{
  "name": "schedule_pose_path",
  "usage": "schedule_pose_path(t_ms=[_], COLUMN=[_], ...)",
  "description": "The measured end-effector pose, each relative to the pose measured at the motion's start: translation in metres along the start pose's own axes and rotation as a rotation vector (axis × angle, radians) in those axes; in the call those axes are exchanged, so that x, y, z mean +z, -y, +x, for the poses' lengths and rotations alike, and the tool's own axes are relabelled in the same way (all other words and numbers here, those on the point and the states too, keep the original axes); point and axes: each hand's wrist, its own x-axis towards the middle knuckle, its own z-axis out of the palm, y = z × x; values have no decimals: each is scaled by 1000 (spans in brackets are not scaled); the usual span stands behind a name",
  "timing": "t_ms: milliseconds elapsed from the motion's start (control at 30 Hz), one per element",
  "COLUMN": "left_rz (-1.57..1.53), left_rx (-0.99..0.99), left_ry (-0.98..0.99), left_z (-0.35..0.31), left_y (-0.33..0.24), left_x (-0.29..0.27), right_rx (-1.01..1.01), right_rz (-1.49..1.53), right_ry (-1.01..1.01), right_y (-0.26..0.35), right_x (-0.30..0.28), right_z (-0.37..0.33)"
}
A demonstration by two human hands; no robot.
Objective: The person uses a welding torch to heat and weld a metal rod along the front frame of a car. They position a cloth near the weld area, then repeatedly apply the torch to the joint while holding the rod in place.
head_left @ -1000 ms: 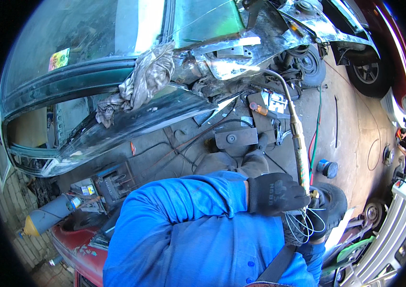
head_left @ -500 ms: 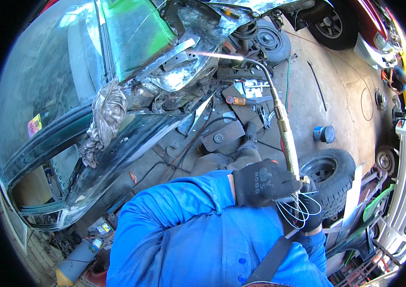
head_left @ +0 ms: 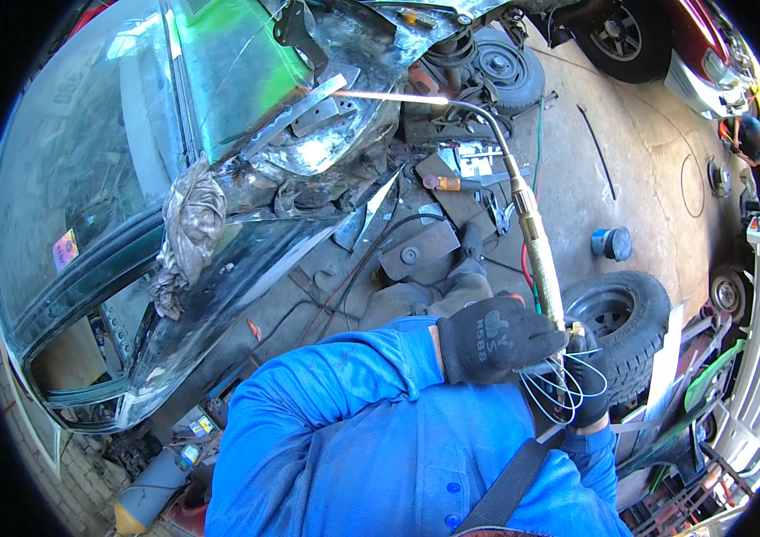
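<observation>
A long gas welding torch (head_left: 537,246) with a bent neck slants up from my hands. From its tip a pinkish flame (head_left: 389,97) reaches left to the bare metal bracket (head_left: 331,109) on the car body. My left hand (head_left: 492,340), in a black glove, is closed against the torch's lower end beside the brass valve knob. My right hand (head_left: 588,398), also gloved, wraps the torch's base from the right; its fingers are partly hidden. Thin pale wire (head_left: 546,403) loops loosely around the base, between and below both hands.
A green-painted car (head_left: 246,80) with bare panels fills the left; a grey rag (head_left: 192,224) hangs on it. An off-road tyre (head_left: 635,331) lies near my right hand. Tools, an orange-handled tool (head_left: 443,183), a blue tin (head_left: 611,243) and hoses lie about the floor. A person (head_left: 745,136) is far right.
The view has shifted slightly, so the car sits a little further left. The torch still burns at the bracket, and both hands keep about the same hold.
</observation>
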Motion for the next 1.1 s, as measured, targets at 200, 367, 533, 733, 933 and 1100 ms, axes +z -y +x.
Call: schedule_pose_path(t_ms=[200, 367, 533, 733, 933, 1100], left_rz=[4, -12, -27, -15, 2, -17], left_rx=[-68, -57, -49, -45, -40, -55], left_ry=[69, 68, 45, 19, 15, 34], left_z=[2, 4, 5, 4, 3, 4], left_y=[-2, 1, 3, 5, 4, 5], left_x=[2, 4, 7, 12, 11, 7], right_rx=[-17, -40, -43, -21, -38, 8], right_rz=[-11, -128, -101, -31, -46, 24], right_ry=[-4, -30, -53, -51, -33, -47], right_y=[-3, -4, -5, -8, -6, -6], right_x=[-8, -11, -11, -9, -9, -6], right_z=[2, 6, 6, 7, 8, 9])
